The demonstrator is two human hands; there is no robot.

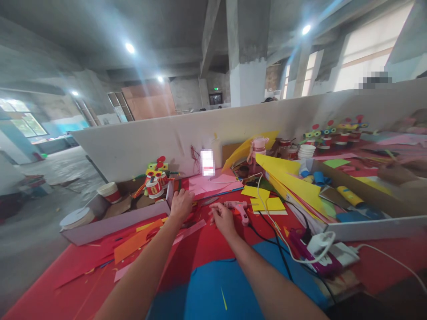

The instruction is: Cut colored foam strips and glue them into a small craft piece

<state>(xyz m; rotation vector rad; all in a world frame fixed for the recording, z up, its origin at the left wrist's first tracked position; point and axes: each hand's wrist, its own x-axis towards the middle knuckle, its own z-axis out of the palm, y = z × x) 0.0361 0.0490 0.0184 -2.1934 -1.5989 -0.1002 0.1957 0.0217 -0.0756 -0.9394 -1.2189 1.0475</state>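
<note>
My left hand (182,205) is by the right end of a shallow cardboard box (122,222), its fingers slightly apart, with nothing visible in it. My right hand (223,218) hovers over the red table just left of a pink hot glue gun (238,209); its fingers point left, somewhat spread and seemingly holding nothing. Between and behind the hands lie a small blade-like tool (210,201) and a sheet of pink paper (213,184). Yellow paper pieces (268,205) lie beside the glue gun's nozzle. A paper-cup figure (155,186) stands at the left box.
Orange paper (138,242) and scraps lie at front left. At right, a larger box (373,229) holds yellow sheets and paper rolls. Cables run to a purple power strip (315,253). A white partition (160,133) closes the back; a pink bottle (258,151) stands against it.
</note>
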